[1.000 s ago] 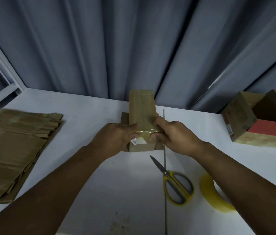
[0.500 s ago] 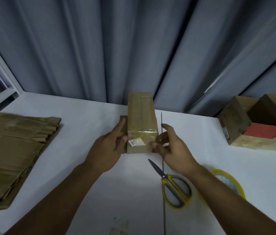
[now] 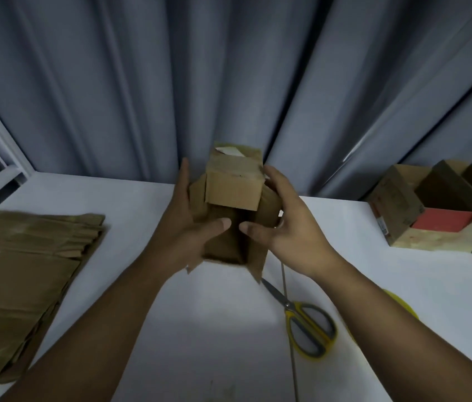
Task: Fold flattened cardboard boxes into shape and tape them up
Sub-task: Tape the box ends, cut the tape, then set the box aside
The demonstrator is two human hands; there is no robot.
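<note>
**Head view: open end turned towards us for folding**

We hold the box just above the worktop, between left hand and right hand. Its untaped end tilts our way so the flaps can be reached. The fingers of each hand wrap a side, and both thumbs press the near face. One flap stands open above them. We judge this end gets closed next. Scissors and tape lie near at right for that, and the flat stack waits at left.
</note>
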